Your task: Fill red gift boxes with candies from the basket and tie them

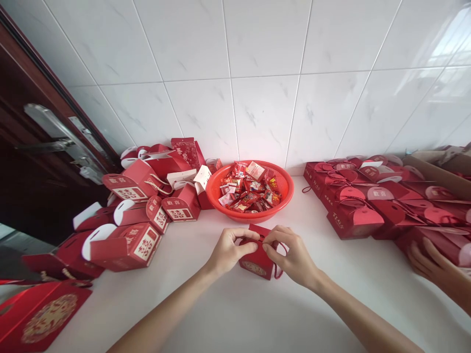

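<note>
A small red box with a gold pattern on its front stands on the white table, below the basket. My left hand pinches the top of this box from the left, thumb and forefinger closed on it. On the other side, my right hand has its fingers pressed together at the box's top edge, close to the left fingertips. A dark red cord loops down the right side of the box, partly behind my right hand. What exactly the right fingertips pinch is too small to tell.
Behind the box sits a red plastic basket of wrapped sweets. Opened red boxes crowd the left; tied ones stand in rows at right. Another person's hand touches a box there. A tiled wall rises behind.
</note>
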A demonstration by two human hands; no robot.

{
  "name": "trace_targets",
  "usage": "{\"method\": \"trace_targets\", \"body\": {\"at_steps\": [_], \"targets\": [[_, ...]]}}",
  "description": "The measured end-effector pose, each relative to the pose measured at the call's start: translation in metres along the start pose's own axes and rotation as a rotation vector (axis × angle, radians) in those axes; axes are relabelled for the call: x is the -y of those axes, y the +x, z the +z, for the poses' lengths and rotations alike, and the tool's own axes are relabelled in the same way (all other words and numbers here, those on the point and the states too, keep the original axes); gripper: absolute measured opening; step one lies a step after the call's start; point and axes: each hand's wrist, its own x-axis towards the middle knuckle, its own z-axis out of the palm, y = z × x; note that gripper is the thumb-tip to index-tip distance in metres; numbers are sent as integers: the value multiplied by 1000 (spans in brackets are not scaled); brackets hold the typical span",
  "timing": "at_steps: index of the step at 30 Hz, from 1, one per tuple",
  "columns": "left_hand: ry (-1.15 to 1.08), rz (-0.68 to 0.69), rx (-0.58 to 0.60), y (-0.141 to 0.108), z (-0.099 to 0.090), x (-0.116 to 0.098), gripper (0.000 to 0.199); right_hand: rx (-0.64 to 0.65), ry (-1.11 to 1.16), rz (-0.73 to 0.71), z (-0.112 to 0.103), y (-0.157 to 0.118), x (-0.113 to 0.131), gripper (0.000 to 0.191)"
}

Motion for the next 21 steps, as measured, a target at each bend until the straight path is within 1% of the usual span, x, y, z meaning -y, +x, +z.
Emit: {"method": "trace_targets", "body": {"at_steps": [3, 7, 13, 17, 21], "targets": [[11, -3, -15, -1, 2, 0, 20, -2, 2, -8, 1, 0, 0, 14], [49, 32, -45, -2, 4, 0, 16, -4, -6, -16, 2, 0, -1, 14], [84, 84, 4, -3, -1, 1, 17, 3, 5, 9, 1, -1, -1, 13], [86, 87, 11, -4, -3, 2, 17, 8, 0, 17, 1, 0, 0, 13], [63, 82, 4, -2, -1, 3, 16, 10, -1, 13, 1, 0, 1, 14]]}}
